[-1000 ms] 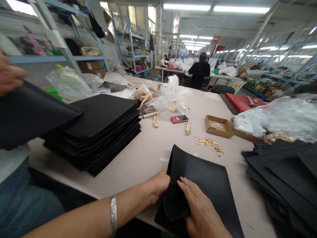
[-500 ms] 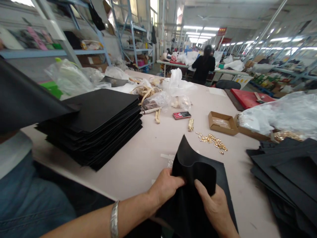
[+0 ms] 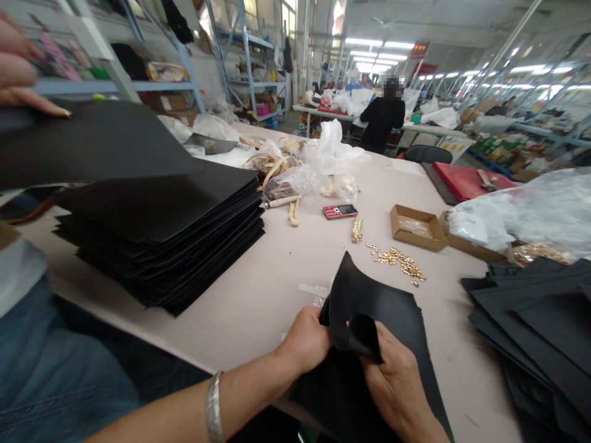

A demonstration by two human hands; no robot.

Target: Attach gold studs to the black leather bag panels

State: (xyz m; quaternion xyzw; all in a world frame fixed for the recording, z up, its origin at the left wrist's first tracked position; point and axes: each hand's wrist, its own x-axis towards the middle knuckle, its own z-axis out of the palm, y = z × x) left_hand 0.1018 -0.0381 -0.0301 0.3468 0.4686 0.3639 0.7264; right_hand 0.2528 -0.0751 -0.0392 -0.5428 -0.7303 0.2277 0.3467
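Observation:
A floppy black faux-leather sheet [image 3: 392, 320] lies on the table's near edge, one corner lifted and curled. My left hand [image 3: 305, 341], with a silver bangle [image 3: 214, 409] on the wrist, grips the sheet's left side. My right hand [image 3: 397, 394] pinches the curled flap from the right. A tall stack of black sheets [image 3: 161, 227] sits to the left, and another pile [image 3: 530, 314] sits to the right. Above the left stack, a co-worker's hand [image 3: 16, 67] holds up a black sheet [image 3: 92, 141].
Loose gold metal fittings [image 3: 397, 263] lie just beyond my hands on the pale table [image 3: 231, 289]. Farther off are a red phone [image 3: 340, 211], a cardboard box [image 3: 418, 229] and plastic bags [image 3: 330, 154]. A seated person [image 3: 381, 123] works at another table.
The sheet's lifted corner has curled further between my hands. The co-worker's sheet has risen and flattened out over the left stack, with the fingers now showing at the top left.

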